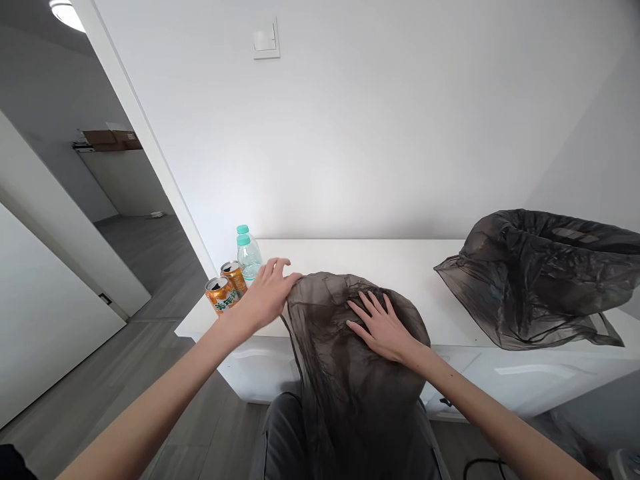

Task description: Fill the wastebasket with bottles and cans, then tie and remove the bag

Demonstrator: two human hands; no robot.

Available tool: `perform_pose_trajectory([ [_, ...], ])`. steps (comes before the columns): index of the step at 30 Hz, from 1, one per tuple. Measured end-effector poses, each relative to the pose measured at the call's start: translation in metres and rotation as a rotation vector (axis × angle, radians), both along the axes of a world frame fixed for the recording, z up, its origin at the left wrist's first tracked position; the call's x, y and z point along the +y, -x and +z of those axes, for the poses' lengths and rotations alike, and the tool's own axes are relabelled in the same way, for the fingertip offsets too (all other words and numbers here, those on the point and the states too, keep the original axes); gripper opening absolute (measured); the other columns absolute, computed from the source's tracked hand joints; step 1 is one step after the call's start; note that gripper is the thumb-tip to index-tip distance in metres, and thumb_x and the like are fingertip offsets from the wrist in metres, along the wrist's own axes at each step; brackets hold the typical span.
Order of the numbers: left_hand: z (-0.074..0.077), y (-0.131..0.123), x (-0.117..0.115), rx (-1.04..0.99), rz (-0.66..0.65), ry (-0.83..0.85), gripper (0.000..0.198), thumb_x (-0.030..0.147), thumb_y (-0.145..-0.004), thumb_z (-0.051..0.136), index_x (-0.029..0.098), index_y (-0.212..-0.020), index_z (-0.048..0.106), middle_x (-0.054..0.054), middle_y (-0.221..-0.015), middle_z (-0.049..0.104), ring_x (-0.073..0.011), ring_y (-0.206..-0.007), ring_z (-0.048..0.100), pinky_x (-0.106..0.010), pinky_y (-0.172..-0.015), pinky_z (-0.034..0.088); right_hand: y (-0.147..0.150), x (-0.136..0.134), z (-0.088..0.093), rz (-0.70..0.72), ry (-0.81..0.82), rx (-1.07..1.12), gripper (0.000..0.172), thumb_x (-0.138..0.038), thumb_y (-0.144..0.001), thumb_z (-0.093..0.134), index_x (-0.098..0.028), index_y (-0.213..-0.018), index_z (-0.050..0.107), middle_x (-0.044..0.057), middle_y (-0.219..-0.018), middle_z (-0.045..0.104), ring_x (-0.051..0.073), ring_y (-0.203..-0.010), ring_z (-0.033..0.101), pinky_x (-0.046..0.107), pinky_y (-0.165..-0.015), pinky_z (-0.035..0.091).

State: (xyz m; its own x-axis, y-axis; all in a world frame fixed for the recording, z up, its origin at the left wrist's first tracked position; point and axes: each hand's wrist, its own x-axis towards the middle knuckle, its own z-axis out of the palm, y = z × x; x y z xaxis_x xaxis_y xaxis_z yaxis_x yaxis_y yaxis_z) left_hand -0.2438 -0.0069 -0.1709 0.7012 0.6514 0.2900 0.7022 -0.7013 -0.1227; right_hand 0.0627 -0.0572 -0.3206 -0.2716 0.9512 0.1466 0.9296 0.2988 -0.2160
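Note:
A dark translucent plastic bag hangs over the front of the white cabinet top and down over my legs, its upper part rounded and puffed out. My right hand lies flat on the bag's top with fingers spread. At the bag's upper left edge is my left hand, thumb against the plastic and the other fingers bent and apart. Just left of that hand stand two orange drink cans with opened tops and two clear bottles with mint-green caps. What lies under the bag is hidden.
Another dark plastic bag, opened out with its rim folded over, stands at the right on the white cabinet. Behind is a white wall with a light switch. A doorway and white door are at the left.

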Motion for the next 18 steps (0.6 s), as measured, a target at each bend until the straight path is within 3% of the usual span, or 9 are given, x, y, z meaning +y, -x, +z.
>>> perform_pose_trajectory([
  [2, -0.002, -0.003, -0.017, -0.024, -0.069, 0.119, 0.082, 0.022, -0.082, 0.07, 0.033, -0.157, 0.038, -0.017, -0.165, 0.035, -0.0439, -0.155, 0.028, -0.063, -0.113, 0.041, 0.002, 0.004, -0.01, -0.041, 0.042, 0.014, 0.078, -0.073, -0.104, 0.015, -0.03, -0.168, 0.027, 0.007, -0.176, 0.014, 0.034, -0.163, 0.007, 0.063, -0.129, 0.006],
  [4, -0.009, -0.019, -0.033, -0.06, -0.23, 0.267, 0.106, 0.039, -0.078, 0.08, 0.039, -0.166, 0.02, -0.011, -0.174, 0.023, -0.0432, -0.159, 0.021, -0.061, -0.116, 0.041, 0.005, 0.007, -0.015, -0.074, 0.06, 0.027, 0.078, -0.073, -0.103, 0.014, -0.03, -0.168, 0.023, 0.007, -0.177, 0.01, 0.033, -0.163, 0.005, 0.063, -0.129, 0.007],
  [5, -0.017, -0.03, -0.039, -0.083, -0.312, 0.335, 0.108, 0.046, -0.079, 0.08, 0.041, -0.167, 0.016, -0.008, -0.175, 0.021, -0.0407, -0.16, 0.022, -0.058, -0.118, 0.042, 0.007, 0.008, -0.016, -0.086, 0.062, 0.027, 0.079, -0.073, -0.103, 0.013, -0.029, -0.169, 0.023, 0.007, -0.177, 0.009, 0.033, -0.163, 0.004, 0.062, -0.129, 0.006],
  [7, -0.04, -0.055, -0.042, -0.121, -0.4, 0.436, 0.094, 0.057, -0.091, 0.067, 0.04, -0.168, 0.017, -0.006, -0.174, 0.026, -0.0339, -0.159, 0.027, -0.051, -0.121, 0.042, 0.01, 0.01, -0.016, -0.102, 0.064, 0.018, 0.081, -0.073, -0.103, 0.012, -0.026, -0.169, 0.023, 0.009, -0.177, 0.008, 0.034, -0.163, 0.003, 0.062, -0.13, 0.006],
  [8, -0.055, -0.067, -0.039, -0.137, -0.377, 0.453, 0.084, 0.059, -0.097, 0.058, 0.038, -0.168, 0.02, -0.006, -0.172, 0.03, -0.0322, -0.16, 0.027, -0.051, -0.125, 0.037, 0.01, 0.01, -0.015, -0.108, 0.067, 0.015, 0.081, -0.072, -0.103, 0.011, -0.026, -0.169, 0.024, 0.01, -0.177, 0.008, 0.034, -0.163, 0.003, 0.062, -0.13, 0.006],
  [10, -0.088, -0.081, -0.024, -0.126, -0.217, 0.479, 0.081, 0.068, -0.099, 0.046, 0.029, -0.167, 0.026, -0.012, -0.172, 0.03, -0.0366, -0.161, 0.021, -0.058, -0.127, 0.026, 0.01, 0.008, -0.014, -0.123, 0.073, 0.02, 0.081, -0.072, -0.104, 0.01, -0.027, -0.168, 0.025, 0.009, -0.177, 0.008, 0.034, -0.163, 0.004, 0.061, -0.13, 0.006],
  [13, -0.126, -0.078, 0.012, -0.133, 0.066, 0.506, 0.078, 0.068, -0.103, 0.032, 0.025, -0.167, 0.027, -0.016, -0.173, 0.022, -0.0418, -0.16, 0.02, -0.066, -0.123, 0.027, 0.0, 0.004, -0.012, -0.161, 0.089, 0.059, 0.08, -0.074, -0.103, 0.01, -0.03, -0.168, 0.025, 0.006, -0.177, 0.009, 0.032, -0.163, 0.005, 0.061, -0.13, 0.005],
  [15, -0.136, -0.066, 0.037, -0.15, 0.175, 0.457, 0.072, 0.063, -0.104, 0.033, 0.025, -0.164, 0.032, -0.016, -0.173, 0.024, -0.0425, -0.158, 0.026, -0.065, -0.12, 0.031, -0.01, 0.002, -0.012, -0.19, 0.11, 0.091, 0.081, -0.075, -0.102, 0.01, -0.031, -0.168, 0.024, 0.005, -0.177, 0.011, 0.031, -0.163, 0.006, 0.059, -0.131, 0.006],
  [18, -0.131, -0.049, 0.062, -0.196, 0.258, 0.346, 0.065, 0.053, -0.104, 0.039, 0.017, -0.157, 0.043, -0.02, -0.168, 0.035, -0.0423, -0.158, 0.027, -0.064, -0.123, 0.028, -0.027, 0.002, -0.012, -0.208, 0.146, 0.125, 0.083, -0.076, -0.101, 0.01, -0.031, -0.168, 0.024, 0.004, -0.176, 0.015, 0.029, -0.163, 0.009, 0.055, -0.132, 0.01],
])
